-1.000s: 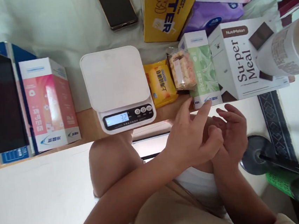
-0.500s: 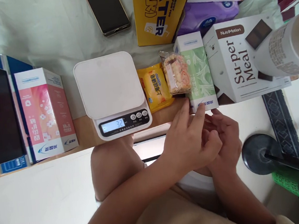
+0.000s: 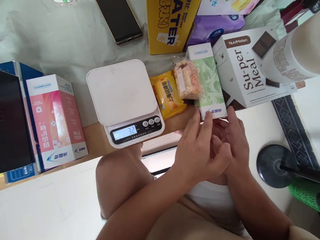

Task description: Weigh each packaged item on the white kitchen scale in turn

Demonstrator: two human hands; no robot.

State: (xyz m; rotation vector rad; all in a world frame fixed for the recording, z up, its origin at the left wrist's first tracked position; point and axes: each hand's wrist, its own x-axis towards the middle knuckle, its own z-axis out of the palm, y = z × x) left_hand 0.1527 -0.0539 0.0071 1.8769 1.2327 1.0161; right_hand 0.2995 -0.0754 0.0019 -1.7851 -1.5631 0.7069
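My left hand (image 3: 204,146) crosses in from the lower left and lies over my right hand (image 3: 235,137). Both have fingers spread and hold nothing. The left fingertips touch the near end of a green and white box (image 3: 208,79); the right fingertips reach its near right corner. A clear packet of pale snacks (image 3: 186,79) leans on the box's left side, beside a yellow snack packet (image 3: 169,94). Left of these stands a white kitchen scale (image 3: 125,97) with a bare platform and a display reading 32.
A white "Su-per Meal" box (image 3: 250,70) stands right of the green one, a pale cylinder (image 3: 300,53) over it. A pink box (image 3: 55,118) and black box (image 3: 3,118) sit left; a phone (image 3: 117,12), yellow carton (image 3: 174,13) and purple pack (image 3: 215,28) lie behind. My bare knee (image 3: 120,176) is below the scale.
Both hands have moved forward to the near end of the green box, and the right hand's fingers have straightened. The view has shifted slightly; the scale still reads 32.
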